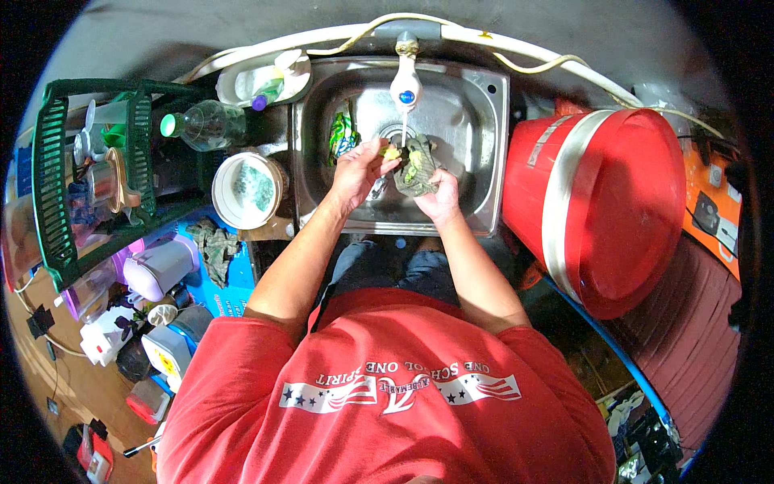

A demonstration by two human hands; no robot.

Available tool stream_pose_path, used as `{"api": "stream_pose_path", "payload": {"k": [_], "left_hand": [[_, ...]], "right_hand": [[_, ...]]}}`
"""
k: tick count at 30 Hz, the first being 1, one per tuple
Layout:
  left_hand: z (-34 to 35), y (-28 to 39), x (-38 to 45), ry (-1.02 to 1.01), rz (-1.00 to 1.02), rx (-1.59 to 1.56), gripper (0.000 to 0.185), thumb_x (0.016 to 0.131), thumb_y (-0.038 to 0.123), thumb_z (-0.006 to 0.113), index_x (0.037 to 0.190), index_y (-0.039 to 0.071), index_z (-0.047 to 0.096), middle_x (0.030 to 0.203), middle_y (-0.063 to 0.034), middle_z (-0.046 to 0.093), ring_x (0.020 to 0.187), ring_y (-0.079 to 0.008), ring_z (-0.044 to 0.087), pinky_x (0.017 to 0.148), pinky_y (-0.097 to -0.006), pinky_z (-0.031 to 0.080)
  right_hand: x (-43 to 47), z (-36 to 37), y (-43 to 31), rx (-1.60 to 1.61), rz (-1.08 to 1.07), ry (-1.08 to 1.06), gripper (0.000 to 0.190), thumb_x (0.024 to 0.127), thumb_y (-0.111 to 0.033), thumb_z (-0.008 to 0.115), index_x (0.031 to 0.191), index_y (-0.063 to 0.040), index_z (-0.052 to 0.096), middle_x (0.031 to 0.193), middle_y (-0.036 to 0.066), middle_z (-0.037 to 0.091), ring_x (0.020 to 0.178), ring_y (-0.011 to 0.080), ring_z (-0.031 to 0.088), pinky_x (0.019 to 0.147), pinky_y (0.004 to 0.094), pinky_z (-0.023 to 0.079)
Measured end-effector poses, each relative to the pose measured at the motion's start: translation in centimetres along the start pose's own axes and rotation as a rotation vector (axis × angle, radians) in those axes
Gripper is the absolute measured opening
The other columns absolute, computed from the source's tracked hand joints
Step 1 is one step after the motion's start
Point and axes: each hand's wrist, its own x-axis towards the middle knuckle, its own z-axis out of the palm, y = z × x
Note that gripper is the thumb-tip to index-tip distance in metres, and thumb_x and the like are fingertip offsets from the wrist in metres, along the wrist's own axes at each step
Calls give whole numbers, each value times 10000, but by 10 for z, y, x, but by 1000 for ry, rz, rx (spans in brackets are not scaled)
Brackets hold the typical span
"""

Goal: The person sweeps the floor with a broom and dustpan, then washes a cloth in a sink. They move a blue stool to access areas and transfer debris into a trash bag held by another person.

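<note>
Water runs from a white tap (pixel 406 85) into a stainless steel sink (pixel 465 209). My left hand (pixel 357 172) is over the sink, left of the stream, with a small yellow piece (pixel 390 152) between its fingertips; whether that is sponge or something else I cannot tell. On the right, my right hand (pixel 443 196) grips a wet grey-green cloth (pixel 423 172), which has yellow-green patches on it and hangs close to the stream. A green and yellow plastic packet (pixel 343 136) lies at the sink's left wall. Something small and shiny (pixel 378 189) shows beneath my left hand.
Left of the sink stand a white tub (pixel 219 190), a clear bottle with a green cap (pixel 211 125) and a green plastic rack (pixel 54 181). A white caddy (pixel 233 81) sits at the back left. A large red bucket (pixel 629 212) is close on the right.
</note>
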Motion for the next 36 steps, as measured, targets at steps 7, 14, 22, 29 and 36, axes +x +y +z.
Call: {"api": "stream_pose_path", "payload": {"k": [7,14,22,29,36], "left_hand": [[1,5,18,44,30,82,349,1003,118,518,1310,-45,491,1135,-122,639,1062,-224,632,1004,-411,506],[69,-23,103,-44,296,599,273,936,-9,596,1201,-74,596,1101,-149,673,1000,-215,672,899,-345,585],[154,-50,193,-14,740,1110,186,869,30,683,1053,41,711,831,-76,736,709,-107,669,663,-269,523],[155,-46,197,-16,715,1306,402,824,30,752,1213,53,650,986,-124,739,858,-164,723,745,-303,569],[140,-43,189,-174,695,1080,440,857,-17,706,1280,-21,587,1096,-121,716,967,-175,690,864,-297,555]], "right_hand": [[-21,-15,-8,-89,39,166,580,685,-112,462,1232,46,576,1192,185,655,1085,333,640,979,485,499],[-49,-29,-30,-160,25,214,508,688,-79,464,1163,33,603,1078,162,674,1003,325,657,908,509,530],[-66,-52,-38,-177,29,134,584,685,-130,486,1229,63,576,1145,179,657,1035,320,633,925,428,502],[-65,-63,-35,-171,-7,106,615,699,-126,483,1280,68,543,1186,177,644,1059,305,628,936,422,495],[-57,-70,-38,-78,-66,24,546,693,-102,485,1206,52,590,1140,170,665,1051,307,639,957,434,496]]}}
